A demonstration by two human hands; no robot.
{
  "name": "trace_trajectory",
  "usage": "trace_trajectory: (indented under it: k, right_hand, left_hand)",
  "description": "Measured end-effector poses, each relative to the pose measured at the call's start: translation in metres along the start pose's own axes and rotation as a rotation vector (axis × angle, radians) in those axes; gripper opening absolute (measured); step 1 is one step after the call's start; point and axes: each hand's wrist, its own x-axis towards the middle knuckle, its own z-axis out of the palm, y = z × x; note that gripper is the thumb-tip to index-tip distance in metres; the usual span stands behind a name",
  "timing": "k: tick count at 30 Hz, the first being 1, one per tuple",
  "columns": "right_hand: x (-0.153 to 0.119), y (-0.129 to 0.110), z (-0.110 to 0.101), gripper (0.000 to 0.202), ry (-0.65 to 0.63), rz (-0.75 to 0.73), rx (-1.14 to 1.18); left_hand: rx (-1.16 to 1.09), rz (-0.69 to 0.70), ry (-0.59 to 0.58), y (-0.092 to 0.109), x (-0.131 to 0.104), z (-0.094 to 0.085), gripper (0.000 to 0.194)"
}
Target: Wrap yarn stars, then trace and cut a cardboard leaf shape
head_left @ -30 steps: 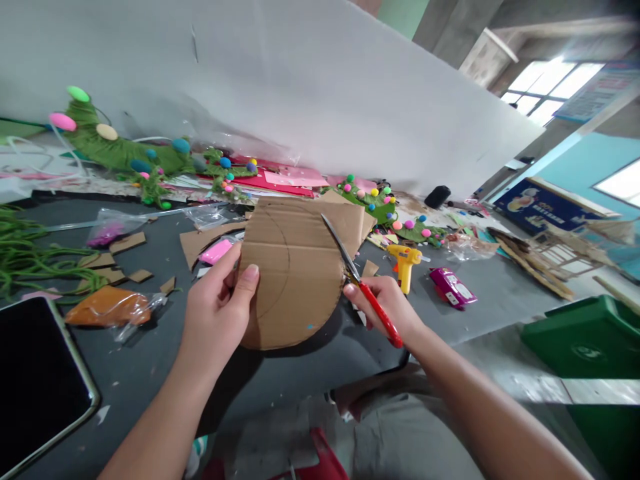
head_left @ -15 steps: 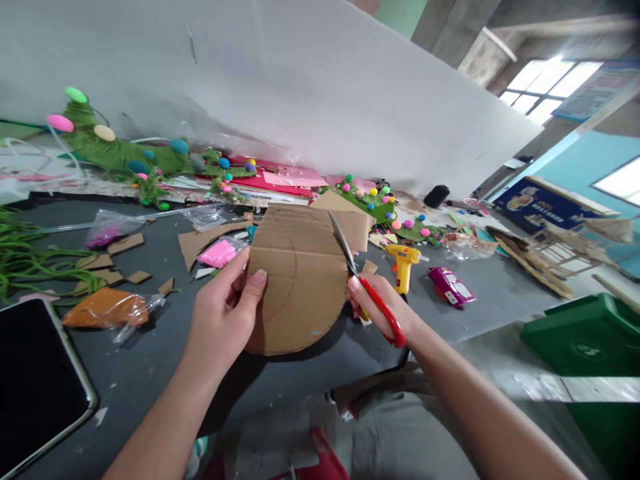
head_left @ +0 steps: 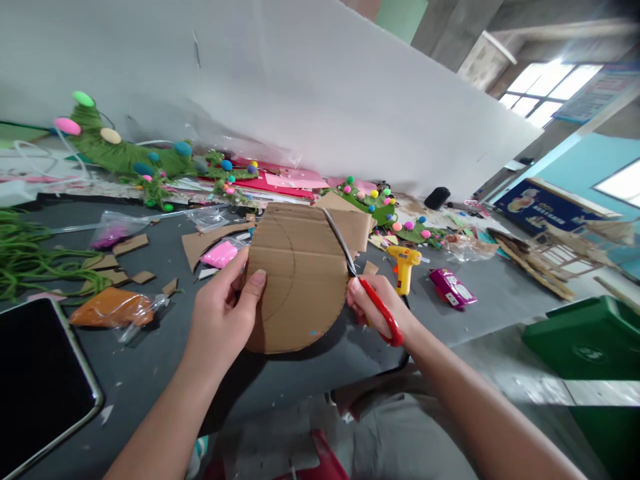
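A piece of brown cardboard, rounded at its lower edge and marked with a curved pencil line, is raised over the dark table. My left hand grips its left edge, thumb on the face, the other fingers mostly behind. In my right hand are red-handled scissors, fingers closed round the handles. One blade lies across the front of the cardboard near its right edge, pointing up and left; the other blade is hidden behind the sheet. A strip of cardboard stands out behind the right edge.
A yellow glue gun and a purple packet lie to the right. On the left are green yarn, an orange bag, cardboard scraps and a tablet. Green decorations with pompoms line the back. A green bin stands right.
The scissors' visible blade has tipped slightly left over the cardboard, and my right hand has shifted very little. My left hand keeps its hold. The view has moved slightly.
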Motion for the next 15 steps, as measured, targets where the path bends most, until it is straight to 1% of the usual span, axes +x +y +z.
trace_trajectory:
  k: [4,7,11,13,15]
  right_hand:
    - [-0.001,0.0012,-0.0013,0.068,-0.019,-0.025,0.01]
    - [0.0,0.0031,-0.0037,0.068,-0.064,0.014,0.024]
    - [0.0,0.0019,-0.0053,0.071,-0.141,0.065,0.073]
    - [-0.0009,-0.0004,-0.0035,0.071,-0.102,0.054,0.029]
    - [-0.0014,-0.0027,-0.0004,0.071,-0.013,0.035,-0.049]
  left_hand:
    - [0.013,0.001,-0.013,0.0,-0.0003,-0.0008,0.055]
    - [0.026,-0.003,-0.027,-0.0011,-0.0001,-0.0012,0.059]
    - [0.008,-0.027,-0.03,-0.0007,-0.0008,-0.0015,0.06]
    - [-0.014,-0.034,-0.03,-0.0001,-0.0015,-0.0014,0.06]
    - [-0.029,-0.037,-0.026,-0.0001,-0.0019,-0.0013,0.06]
